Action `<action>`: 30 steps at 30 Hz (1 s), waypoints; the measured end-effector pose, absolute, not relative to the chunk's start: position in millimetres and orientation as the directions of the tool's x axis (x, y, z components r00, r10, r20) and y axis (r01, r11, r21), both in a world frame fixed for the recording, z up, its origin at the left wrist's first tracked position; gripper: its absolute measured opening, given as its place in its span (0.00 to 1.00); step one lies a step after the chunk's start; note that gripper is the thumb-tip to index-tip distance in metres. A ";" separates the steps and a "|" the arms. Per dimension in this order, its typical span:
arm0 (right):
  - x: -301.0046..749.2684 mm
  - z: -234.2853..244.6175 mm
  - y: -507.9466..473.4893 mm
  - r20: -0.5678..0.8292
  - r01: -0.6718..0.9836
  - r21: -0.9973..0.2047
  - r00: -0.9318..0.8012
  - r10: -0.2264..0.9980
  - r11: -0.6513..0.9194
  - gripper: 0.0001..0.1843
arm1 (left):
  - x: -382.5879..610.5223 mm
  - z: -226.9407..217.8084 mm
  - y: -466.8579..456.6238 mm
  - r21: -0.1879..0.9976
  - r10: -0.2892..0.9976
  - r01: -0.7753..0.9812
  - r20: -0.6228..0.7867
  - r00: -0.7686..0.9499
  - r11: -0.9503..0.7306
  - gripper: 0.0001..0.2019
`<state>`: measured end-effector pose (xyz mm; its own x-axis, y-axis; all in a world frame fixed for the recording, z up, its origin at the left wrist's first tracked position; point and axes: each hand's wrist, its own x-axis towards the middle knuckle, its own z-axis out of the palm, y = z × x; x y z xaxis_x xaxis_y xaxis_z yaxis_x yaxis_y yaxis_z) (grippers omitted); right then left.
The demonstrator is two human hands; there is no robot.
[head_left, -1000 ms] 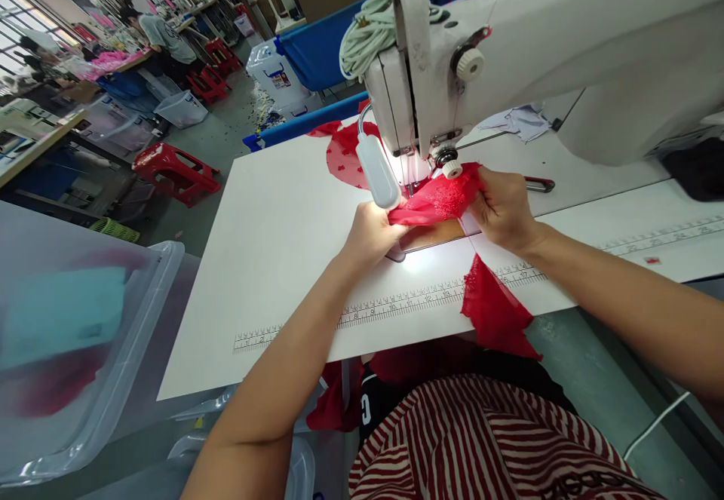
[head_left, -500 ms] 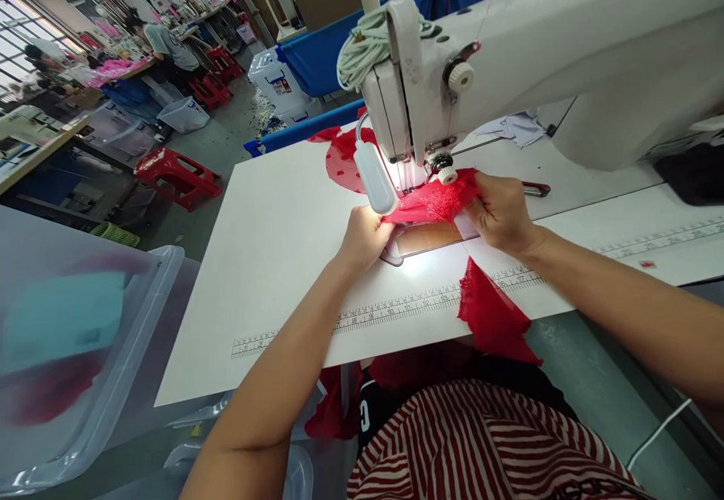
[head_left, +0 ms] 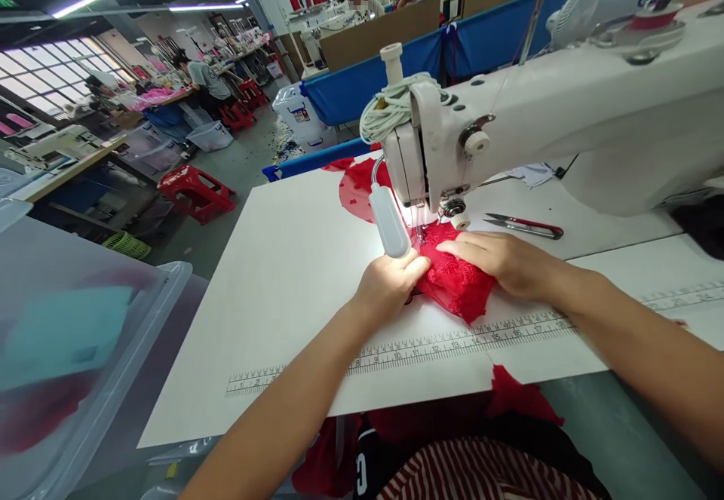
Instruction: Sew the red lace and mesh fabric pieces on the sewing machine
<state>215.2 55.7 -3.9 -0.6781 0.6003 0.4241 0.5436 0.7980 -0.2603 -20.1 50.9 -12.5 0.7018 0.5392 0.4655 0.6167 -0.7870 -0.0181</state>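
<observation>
A piece of red lace fabric [head_left: 459,286] lies under the needle of a white sewing machine [head_left: 543,115] on a white table [head_left: 294,259]. My left hand [head_left: 391,282] is closed, pinching the left edge of the lace just below the machine's small lamp [head_left: 389,221]. My right hand [head_left: 496,260] lies flat, fingers stretched out, pressing on top of the lace right of the needle. More red fabric [head_left: 517,398] hangs over the table's near edge into my lap.
Red-handled snips [head_left: 526,225] lie on the table behind my right hand. Another red piece [head_left: 359,183] lies behind the machine. A printed ruler [head_left: 430,349] runs along the table front. A clear plastic bin [head_left: 73,357] stands at left. Red stools, worktables and other people are far back.
The lace was held up stretched between both hands; now it lies flat under the needle with my right hand pressing on it. The camera has tilted up.
</observation>
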 end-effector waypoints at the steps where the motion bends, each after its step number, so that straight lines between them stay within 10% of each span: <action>1: 213.6 -3.8 55.0 0.422 0.553 -0.195 -0.698 0.578 0.810 0.16 | -19.5 -13.8 50.5 -0.047 0.539 0.624 0.458 0.708 -0.780 0.14; 11: 204.6 -1.8 55.3 0.378 0.614 -0.017 -0.727 0.573 0.789 0.16 | -18.4 5.4 33.9 0.074 0.600 0.602 0.237 0.764 -0.795 0.15; 19: 204.0 -7.7 59.4 0.401 0.600 -0.040 -0.723 0.563 0.799 0.15 | -21.3 25.8 27.1 0.178 0.645 0.623 0.111 0.756 -0.762 0.47; 30: 198.3 -10.4 53.9 0.364 0.699 -0.063 -0.648 0.669 0.712 0.14 | -24.5 22.7 29.1 0.143 0.651 0.638 0.076 0.755 -0.756 0.47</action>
<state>198.3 53.9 -10.4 -0.6484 0.6688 0.3636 0.6992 0.7121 -0.0629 -24.5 29.1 22.7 0.7550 0.6513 0.0763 0.6382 -0.7565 0.1431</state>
